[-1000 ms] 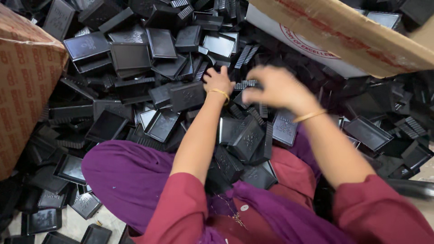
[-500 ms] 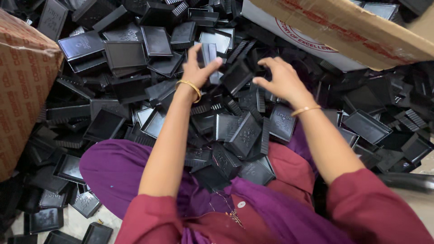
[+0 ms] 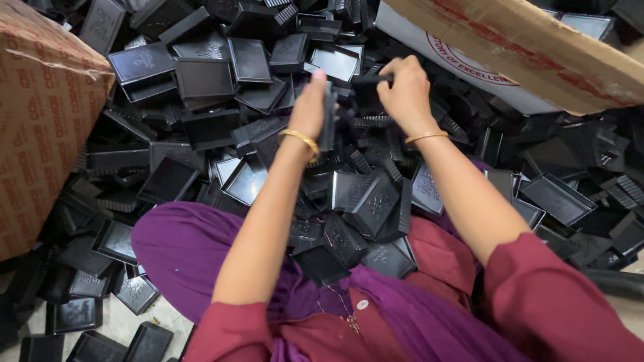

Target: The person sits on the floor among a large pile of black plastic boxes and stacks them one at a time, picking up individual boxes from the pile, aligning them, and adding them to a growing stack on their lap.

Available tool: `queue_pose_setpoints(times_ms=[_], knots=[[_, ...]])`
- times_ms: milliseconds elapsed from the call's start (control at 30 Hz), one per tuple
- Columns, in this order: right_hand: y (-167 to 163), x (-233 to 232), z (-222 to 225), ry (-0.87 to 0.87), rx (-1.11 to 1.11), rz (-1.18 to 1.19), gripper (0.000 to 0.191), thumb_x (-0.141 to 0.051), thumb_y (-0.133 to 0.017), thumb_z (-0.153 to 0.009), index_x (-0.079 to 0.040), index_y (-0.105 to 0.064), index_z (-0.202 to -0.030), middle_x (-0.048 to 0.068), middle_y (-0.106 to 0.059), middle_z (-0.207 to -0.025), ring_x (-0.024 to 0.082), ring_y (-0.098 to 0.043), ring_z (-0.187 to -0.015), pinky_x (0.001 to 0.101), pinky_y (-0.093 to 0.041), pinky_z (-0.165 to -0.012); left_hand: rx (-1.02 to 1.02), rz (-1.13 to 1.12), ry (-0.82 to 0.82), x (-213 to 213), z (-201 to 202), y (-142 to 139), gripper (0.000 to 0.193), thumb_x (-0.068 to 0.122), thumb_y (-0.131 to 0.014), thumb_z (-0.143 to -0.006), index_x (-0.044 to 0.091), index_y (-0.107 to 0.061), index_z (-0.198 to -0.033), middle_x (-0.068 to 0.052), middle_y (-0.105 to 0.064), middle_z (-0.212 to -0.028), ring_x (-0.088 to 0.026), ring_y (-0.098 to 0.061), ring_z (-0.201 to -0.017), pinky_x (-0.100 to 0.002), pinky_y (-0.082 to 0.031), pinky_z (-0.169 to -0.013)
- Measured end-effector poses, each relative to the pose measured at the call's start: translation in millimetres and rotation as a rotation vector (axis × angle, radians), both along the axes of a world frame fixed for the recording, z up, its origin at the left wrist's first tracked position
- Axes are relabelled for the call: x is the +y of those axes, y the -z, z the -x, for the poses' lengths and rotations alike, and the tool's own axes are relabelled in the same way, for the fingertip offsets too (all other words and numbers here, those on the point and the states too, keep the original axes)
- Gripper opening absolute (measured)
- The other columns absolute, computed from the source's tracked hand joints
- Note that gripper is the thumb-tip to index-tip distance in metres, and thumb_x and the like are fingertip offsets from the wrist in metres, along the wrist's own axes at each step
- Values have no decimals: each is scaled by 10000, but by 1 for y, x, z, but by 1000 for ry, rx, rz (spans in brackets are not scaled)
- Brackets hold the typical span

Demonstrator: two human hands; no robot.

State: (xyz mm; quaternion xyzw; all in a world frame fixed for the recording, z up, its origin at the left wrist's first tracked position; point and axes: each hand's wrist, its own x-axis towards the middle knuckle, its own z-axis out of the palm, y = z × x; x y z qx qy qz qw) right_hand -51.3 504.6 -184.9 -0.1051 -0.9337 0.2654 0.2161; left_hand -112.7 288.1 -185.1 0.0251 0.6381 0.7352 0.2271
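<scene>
From the head view, our left hand (image 3: pixel 310 110) holds a black tray (image 3: pixel 329 117) on its edge, far over the big pile of trays (image 3: pixel 201 87). Our right hand (image 3: pixel 404 90) pinches another black piece (image 3: pixel 367 79) beside it. Most trays lie loose, so lots is left.

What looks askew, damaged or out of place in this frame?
The black plastic trays lie in a jumbled heap, some spilling onto the lap. The cardboard box on the left is dented and torn along its top edge. Left hand grips one tray.
</scene>
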Motion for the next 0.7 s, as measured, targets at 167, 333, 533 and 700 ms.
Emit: queue_pose_setpoints(times_ms=[167,333,533,700], knots=[[-17,-51,-22,-160,55,851,387,-26,-774,-853,-56,-543,-1162,147,-591,-1204,208,-576,-1084,387,-494,-982,254,51,-130,31,-8,3,741,626,-408,-1043,-27,-651,-1296,-110,-702,-1231,-185,-648,-1130,-300,-451,-985],[-28,-85,-41,-455,277,1074,457,-73,-746,-1005,-69,-390,-1291,176,-476,-1574,240,-482,-1439,387,-361,-1258,-148,-224,-130,24,-5,-9,701,611,-421,-975,7,-695,-1204,-100,-739,-1027,-189,-690,-902,-329,-551,-825],[-46,-97,-55,-519,215,653,557,-207,-699,-1050,-53,-374,-1475,158,-436,-1618,271,-439,-1521,388,-337,-1286,-82,-370,-202,27,-9,-16,634,606,-419,-1001,75,-635,-1272,-31,-692,-984,-151,-655,-855,-317,-553,-797],[-51,-91,-66,-480,29,1005,529,-249,-659,-1063,-31,-467,-1505,136,-521,-1428,207,-485,-1297,373,-385,-1126,177,-207,-204,14,-9,-15,580,588,-415,-1032,81,-683,-1121,-54,-659,-873,-171,-625,-794,-327,-531,-781]])
